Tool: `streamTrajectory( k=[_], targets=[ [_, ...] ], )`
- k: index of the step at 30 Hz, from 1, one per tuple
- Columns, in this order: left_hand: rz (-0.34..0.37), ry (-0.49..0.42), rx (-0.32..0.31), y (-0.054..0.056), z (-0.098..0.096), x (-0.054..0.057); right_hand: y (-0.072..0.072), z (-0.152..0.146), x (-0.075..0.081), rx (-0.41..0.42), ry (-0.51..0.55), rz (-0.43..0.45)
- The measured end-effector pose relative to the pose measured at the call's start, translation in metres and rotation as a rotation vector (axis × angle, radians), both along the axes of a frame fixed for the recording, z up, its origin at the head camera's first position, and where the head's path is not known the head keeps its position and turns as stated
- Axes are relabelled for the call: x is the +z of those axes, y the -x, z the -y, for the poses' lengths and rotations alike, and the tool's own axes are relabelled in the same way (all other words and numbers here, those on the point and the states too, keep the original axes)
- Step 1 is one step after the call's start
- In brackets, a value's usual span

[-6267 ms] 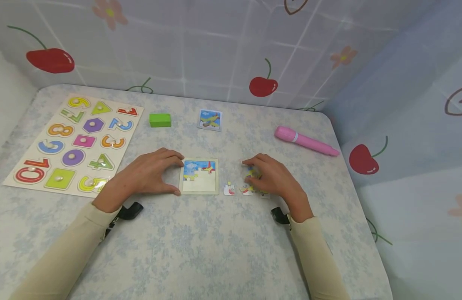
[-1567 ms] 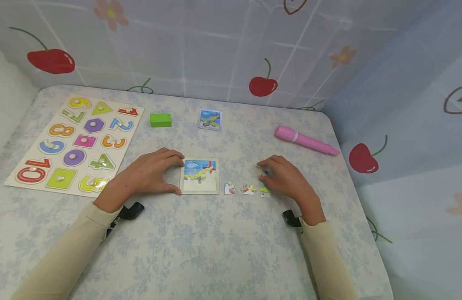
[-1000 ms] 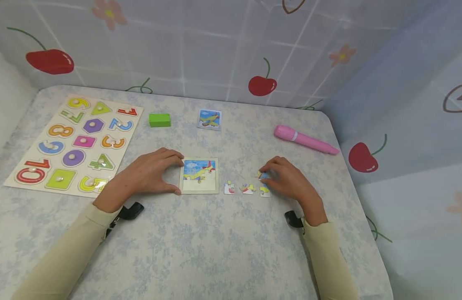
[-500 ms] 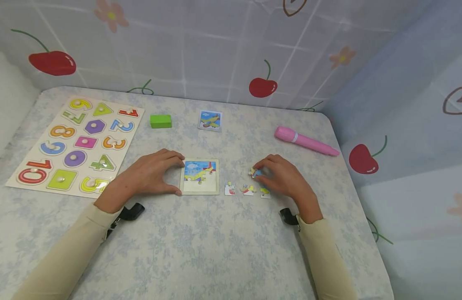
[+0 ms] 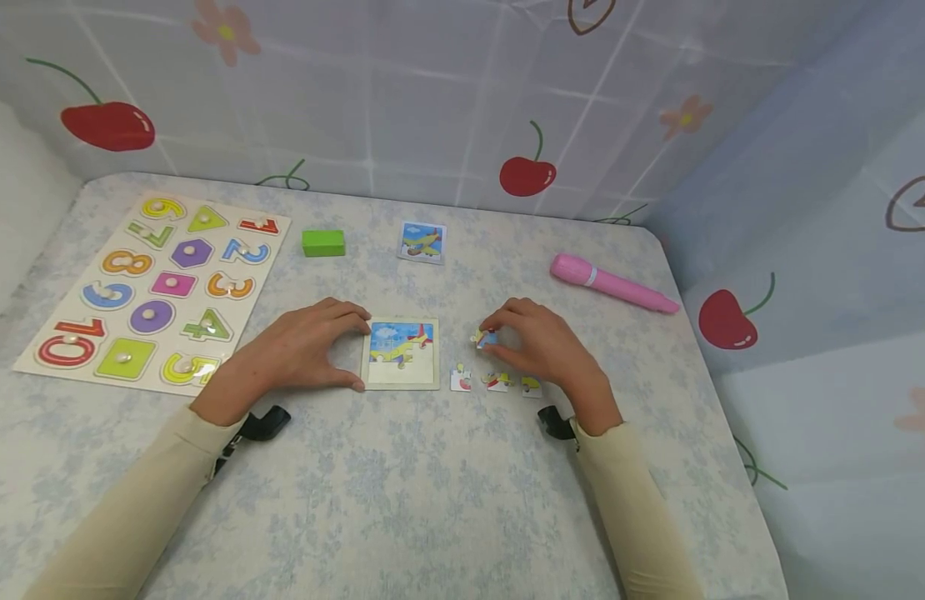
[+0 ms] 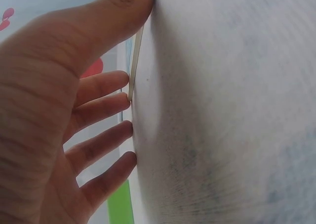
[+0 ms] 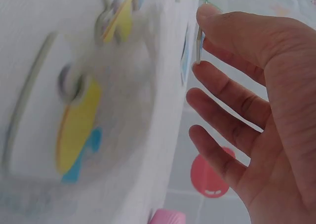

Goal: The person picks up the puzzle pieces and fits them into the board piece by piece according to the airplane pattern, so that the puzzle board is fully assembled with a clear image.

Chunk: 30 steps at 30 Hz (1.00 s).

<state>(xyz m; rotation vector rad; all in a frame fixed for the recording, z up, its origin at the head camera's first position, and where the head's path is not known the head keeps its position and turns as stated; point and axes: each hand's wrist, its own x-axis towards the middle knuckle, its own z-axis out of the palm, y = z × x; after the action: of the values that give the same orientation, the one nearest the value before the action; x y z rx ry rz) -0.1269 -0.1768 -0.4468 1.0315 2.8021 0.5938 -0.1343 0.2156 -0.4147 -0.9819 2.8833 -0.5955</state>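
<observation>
A square jigsaw tray point(image 5: 419, 374) lies on the table, its upper part filled with sky and yellow plane pieces. The left hand point(image 5: 301, 346) rests at its left edge, thumb and index fingertips against the rim. In the left wrist view its fingers look fairly straight. Between thumb and fingertips, the right hand point(image 5: 541, 342) pinches a blue and yellow puzzle piece point(image 5: 484, 339), right of the tray. The right wrist view shows that piece edge-on, above the table. In a row below lie loose puzzle pieces: one red and white point(image 5: 460, 379), one red and yellow point(image 5: 497, 382), one yellow point(image 5: 532, 387).
Behind the tray lie a plane picture card point(image 5: 422, 242) and a green block point(image 5: 323, 243). A pink pen-shaped toy point(image 5: 614, 283) lies at the right. On the left is a number and shape knob puzzle board point(image 5: 230, 321). A printed curtain point(image 5: 432, 100) hangs behind the table.
Since the earliest frame, another yellow plane piece has appeared in the tray. The right hand has picked up a blue and yellow piece and moved left. The left hand stays put.
</observation>
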Motion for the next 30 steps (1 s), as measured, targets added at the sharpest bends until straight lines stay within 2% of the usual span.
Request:
streamTrajectory(
  k=[15, 30],
  targets=[
    [0.001, -0.008, -0.001, 0.000, 0.001, -0.001, 0.006, 0.049, 0.004, 0.076, -0.026, 0.012],
    [-0.035, -0.046, -0.014, 0.001, 0.002, -0.002, 0.003, 0.082, -0.014, 0.154, -0.058, -0.012]
  ],
)
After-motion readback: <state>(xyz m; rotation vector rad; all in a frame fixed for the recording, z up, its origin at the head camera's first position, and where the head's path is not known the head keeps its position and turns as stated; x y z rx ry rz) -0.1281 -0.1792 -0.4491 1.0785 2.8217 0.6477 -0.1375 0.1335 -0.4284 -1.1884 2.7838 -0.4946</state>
